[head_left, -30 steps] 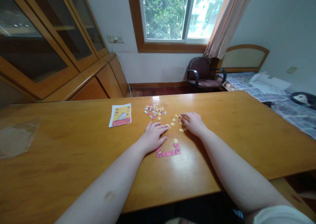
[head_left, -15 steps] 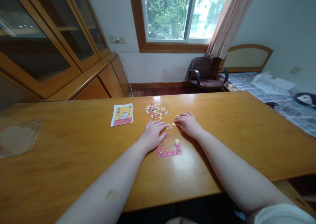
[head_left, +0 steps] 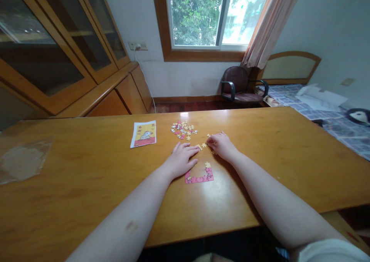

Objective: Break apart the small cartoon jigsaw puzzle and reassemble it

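My left hand (head_left: 183, 158) lies low over the table with fingers stretched out, its fingertips touching a yellow puzzle piece (head_left: 199, 147). Opposite it, my right hand (head_left: 222, 145) has its fingers curled and drawn together at the edge of another yellow puzzle piece (head_left: 204, 145); its thumb is hidden. More loose pieces lie partly under and behind the right hand. Nearer to me is a joined pink puzzle border (head_left: 199, 179), U-shaped, with a yellow piece (head_left: 207, 164) at its upper right end. The left hand covers part of the border's left side.
Beyond my hands is a pile of loose puzzle pieces (head_left: 182, 129). A picture card (head_left: 144, 134) with a white animal on yellow and pink lies left of it. A clear plastic bag (head_left: 26, 158) rests at the table's far left. A chair (head_left: 238, 83) stands past the wooden table (head_left: 115, 138).
My right hand's fingers have shifted slightly right and drawn closer together. My left fingertips have slid a little right, over more of the yellow piece.
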A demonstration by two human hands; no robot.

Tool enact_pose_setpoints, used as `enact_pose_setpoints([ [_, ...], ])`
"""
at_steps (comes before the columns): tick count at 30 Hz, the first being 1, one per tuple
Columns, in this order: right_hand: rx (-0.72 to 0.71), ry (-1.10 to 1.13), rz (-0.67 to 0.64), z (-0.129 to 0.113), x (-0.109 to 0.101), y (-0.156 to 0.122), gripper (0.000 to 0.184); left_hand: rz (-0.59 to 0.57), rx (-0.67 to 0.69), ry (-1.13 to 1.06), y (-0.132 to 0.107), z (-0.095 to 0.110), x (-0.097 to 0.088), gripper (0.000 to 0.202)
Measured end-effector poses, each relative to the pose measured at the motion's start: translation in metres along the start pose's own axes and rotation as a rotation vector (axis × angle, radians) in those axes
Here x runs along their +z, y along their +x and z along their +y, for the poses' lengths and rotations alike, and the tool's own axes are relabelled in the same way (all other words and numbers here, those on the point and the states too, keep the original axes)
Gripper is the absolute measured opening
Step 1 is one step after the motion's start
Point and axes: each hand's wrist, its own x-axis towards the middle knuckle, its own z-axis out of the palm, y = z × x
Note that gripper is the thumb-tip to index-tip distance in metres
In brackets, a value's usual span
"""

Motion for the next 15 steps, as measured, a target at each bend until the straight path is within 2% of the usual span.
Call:
enact_pose_setpoints([
  [3, 0.01, -0.033, 0.025, 0.002, 0.001, -0.001, 0.015, -0.005, -0.002, -0.003, 0.0, 0.0, 0.0, 0.044],
  [11, -0.044, -0.065, -0.047, -0.004, -0.003, -0.004, 0.02, -0.031, -0.007, -0.019, 0.001, 0.0, -0.002, 0.044],
  [15, -0.092, -0.047, -0.039, -0.009, -0.004, -0.007, 0.021, -0.036, -0.008, -0.013, 0.0, -0.001, -0.002, 0.045],
])
